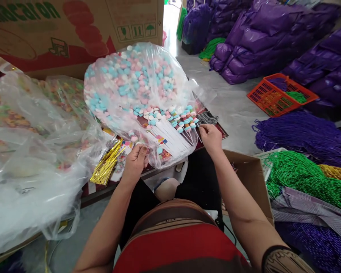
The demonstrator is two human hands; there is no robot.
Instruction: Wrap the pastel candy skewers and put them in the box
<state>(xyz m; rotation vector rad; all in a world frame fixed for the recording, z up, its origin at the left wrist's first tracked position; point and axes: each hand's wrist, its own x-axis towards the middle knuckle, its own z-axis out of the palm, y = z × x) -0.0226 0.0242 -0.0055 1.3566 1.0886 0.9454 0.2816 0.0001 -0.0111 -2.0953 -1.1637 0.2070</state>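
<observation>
My left hand (136,161) is closed in a pinch at the near edge of a large clear plastic bag (170,66), against its film. The bag is full of pink, blue and white candies (130,85). My right hand (211,138) pinches a thin white stick at the bag's right side. Beside it lie several candy skewers (184,121), with candies threaded on white sticks. A fan of bare white sticks (172,136) rests on the bag's open front. Next to my left hand is a bundle of gold twist ties (106,163).
A big cardboard carton (82,34) stands behind the bag. Clear bags of orange and green candies (31,121) lie left. On the right are an open carton (244,170), green cords (309,182), purple cords (301,132), an orange basket (281,96) and stacked purple bags (261,34).
</observation>
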